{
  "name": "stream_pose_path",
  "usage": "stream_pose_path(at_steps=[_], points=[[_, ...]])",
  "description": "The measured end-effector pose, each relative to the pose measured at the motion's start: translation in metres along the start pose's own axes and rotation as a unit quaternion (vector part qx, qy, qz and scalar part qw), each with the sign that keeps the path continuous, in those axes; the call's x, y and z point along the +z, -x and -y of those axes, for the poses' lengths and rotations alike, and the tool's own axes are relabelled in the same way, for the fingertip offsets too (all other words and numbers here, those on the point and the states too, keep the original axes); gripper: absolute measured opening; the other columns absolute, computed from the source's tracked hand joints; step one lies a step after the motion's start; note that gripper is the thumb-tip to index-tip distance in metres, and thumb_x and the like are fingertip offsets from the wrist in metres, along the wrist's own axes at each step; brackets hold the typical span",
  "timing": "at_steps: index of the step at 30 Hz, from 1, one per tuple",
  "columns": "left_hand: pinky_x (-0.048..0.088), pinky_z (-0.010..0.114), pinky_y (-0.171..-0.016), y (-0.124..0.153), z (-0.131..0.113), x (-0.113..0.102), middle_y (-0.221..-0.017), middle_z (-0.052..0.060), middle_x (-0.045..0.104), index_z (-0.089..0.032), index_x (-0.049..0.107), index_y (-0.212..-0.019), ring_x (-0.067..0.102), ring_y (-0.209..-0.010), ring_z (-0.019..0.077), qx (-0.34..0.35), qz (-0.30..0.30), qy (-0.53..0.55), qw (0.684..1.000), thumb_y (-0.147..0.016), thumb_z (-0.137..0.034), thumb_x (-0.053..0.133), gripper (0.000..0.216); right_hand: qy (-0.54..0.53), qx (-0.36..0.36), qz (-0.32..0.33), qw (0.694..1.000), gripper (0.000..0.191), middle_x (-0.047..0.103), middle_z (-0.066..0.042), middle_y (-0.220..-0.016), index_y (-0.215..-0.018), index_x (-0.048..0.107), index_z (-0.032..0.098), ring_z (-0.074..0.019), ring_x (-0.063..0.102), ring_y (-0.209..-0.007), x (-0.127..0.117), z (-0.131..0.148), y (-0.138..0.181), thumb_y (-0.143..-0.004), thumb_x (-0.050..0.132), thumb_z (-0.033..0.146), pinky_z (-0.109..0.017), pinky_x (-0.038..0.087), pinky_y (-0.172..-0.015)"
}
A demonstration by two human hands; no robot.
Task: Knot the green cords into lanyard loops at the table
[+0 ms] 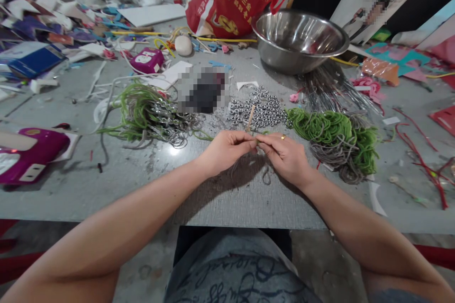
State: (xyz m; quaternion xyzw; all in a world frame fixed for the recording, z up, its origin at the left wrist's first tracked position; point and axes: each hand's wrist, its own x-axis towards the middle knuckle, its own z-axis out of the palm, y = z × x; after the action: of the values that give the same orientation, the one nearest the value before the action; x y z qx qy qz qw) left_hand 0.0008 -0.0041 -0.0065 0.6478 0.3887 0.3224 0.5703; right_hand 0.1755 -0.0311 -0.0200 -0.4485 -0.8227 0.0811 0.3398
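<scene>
My left hand point(232, 149) and my right hand point(282, 154) meet fingertip to fingertip above the table, both pinching. Between them runs a thin cord point(266, 177), grey and green, whose loop hangs below the fingers. Whatever small piece sits in the pinch is covered by my fingertips. Just beyond my hands a heap of small silver beads point(265, 106) is spread out, with a thin wooden stick point(250, 116) standing out over it. To the right lies a pile of green and grey cords point(330, 132). On the left is a bundle of similar cords point(142, 109) with silver pieces on them.
A steel bowl point(302, 59) stands at the back beside a red bag point(222, 0). Thin metallic strands point(330, 90) lie below the bowl. Purple devices point(31, 156) and a blue box point(30, 59) are on the left. Red cords point(426, 165) lie at right; scraps crowd the back left.
</scene>
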Motion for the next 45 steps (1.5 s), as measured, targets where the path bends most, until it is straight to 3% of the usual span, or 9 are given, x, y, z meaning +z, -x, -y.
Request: stream_pose_path(at_steps=[5, 13, 19, 24, 30, 37, 42, 45], points=[[0.027, 0.019, -0.036, 0.0000, 0.0003, -0.0015, -0.054, -0.001, 0.062, -0.015, 0.068, -0.068, 0.035, -0.038, 0.0039, -0.050, 0.007, 0.023, 0.998, -0.075, -0.026, 0.056, 0.017, 0.003, 0.025, 0.018, 1.000, 0.027, 0.071, -0.005, -0.090, -0.099, 0.067, 0.022, -0.0167, 0.065, -0.084, -0.0005, -0.0011, 0.0007, -0.091, 0.042, 0.026, -0.030, 0.051, -0.073], [0.021, 0.018, -0.030, -0.0021, 0.0010, -0.0019, -0.059, 0.001, 0.066, -0.015, 0.066, -0.066, 0.034, -0.032, 0.0022, -0.125, -0.003, 0.126, 0.984, -0.071, -0.024, 0.059, 0.012, 0.039, 0.036, 0.000, 0.999, 0.027, 0.070, -0.005, -0.087, -0.095, 0.065, 0.021, -0.0159, 0.065, -0.082, -0.0024, -0.0030, -0.0005, -0.093, 0.039, 0.029, -0.028, 0.049, -0.071], [0.018, 0.018, -0.029, -0.0025, 0.0000, -0.0020, -0.059, 0.001, 0.065, -0.015, 0.063, -0.062, 0.033, -0.029, 0.0018, -0.152, 0.004, 0.150, 0.977, -0.072, -0.023, 0.058, 0.014, 0.045, 0.036, -0.002, 0.998, 0.025, 0.070, -0.005, -0.090, -0.096, 0.063, 0.021, -0.0168, 0.064, -0.085, -0.0043, -0.0045, -0.0022, -0.092, 0.039, 0.027, -0.030, 0.049, -0.074], [0.019, 0.020, -0.029, -0.0025, -0.0005, -0.0014, -0.061, 0.001, 0.065, -0.017, 0.062, -0.069, 0.034, -0.029, 0.0030, -0.175, 0.029, 0.156, 0.972, -0.080, -0.027, 0.050, 0.019, 0.043, 0.035, -0.003, 0.998, 0.025, 0.069, -0.004, -0.090, -0.095, 0.063, 0.022, -0.0165, 0.064, -0.086, -0.0037, -0.0043, -0.0017, -0.092, 0.038, 0.028, -0.029, 0.048, -0.074], [0.022, 0.021, -0.029, -0.0003, -0.0005, 0.0018, -0.062, 0.001, 0.061, -0.016, 0.059, -0.080, 0.035, -0.030, 0.0033, -0.121, 0.037, 0.117, 0.985, -0.084, -0.047, 0.047, 0.033, 0.048, 0.023, -0.009, 0.999, 0.024, 0.070, -0.005, -0.089, -0.096, 0.063, 0.020, -0.0161, 0.064, -0.085, -0.0033, -0.0038, -0.0011, -0.093, 0.039, 0.026, -0.028, 0.049, -0.073], [0.032, 0.018, -0.046, -0.0011, 0.0038, 0.0013, -0.054, -0.004, 0.052, -0.015, 0.051, -0.063, 0.042, -0.047, 0.0052, -0.010, -0.007, -0.101, 0.995, -0.083, -0.031, 0.048, 0.025, 0.070, -0.001, -0.025, 0.997, 0.023, 0.070, -0.005, -0.088, -0.096, 0.062, 0.019, -0.0164, 0.065, -0.084, -0.0013, -0.0048, 0.0001, -0.092, 0.041, 0.025, -0.028, 0.051, -0.069], [0.036, 0.020, -0.054, -0.0008, 0.0010, 0.0025, -0.052, -0.004, 0.051, -0.016, 0.050, -0.059, 0.046, -0.052, 0.0072, 0.010, -0.006, -0.137, 0.990, -0.084, -0.026, 0.045, 0.028, 0.038, -0.007, -0.019, 0.999, 0.036, 0.058, -0.011, -0.125, -0.124, 0.051, 0.017, -0.0207, 0.055, -0.115, -0.0010, 0.0009, 0.0008, -0.090, 0.040, 0.024, -0.036, 0.050, -0.088], [0.035, 0.020, -0.053, -0.0003, -0.0007, 0.0033, -0.052, -0.005, 0.050, -0.015, 0.050, -0.058, 0.044, -0.051, 0.0065, 0.016, 0.004, -0.142, 0.990, -0.084, -0.024, 0.045, 0.028, -0.004, -0.013, 0.034, 0.999, 0.040, 0.060, -0.008, -0.123, -0.130, 0.048, 0.021, -0.0190, 0.056, -0.113, 0.0005, 0.0029, 0.0006, -0.091, 0.039, 0.025, -0.036, 0.050, -0.089]])
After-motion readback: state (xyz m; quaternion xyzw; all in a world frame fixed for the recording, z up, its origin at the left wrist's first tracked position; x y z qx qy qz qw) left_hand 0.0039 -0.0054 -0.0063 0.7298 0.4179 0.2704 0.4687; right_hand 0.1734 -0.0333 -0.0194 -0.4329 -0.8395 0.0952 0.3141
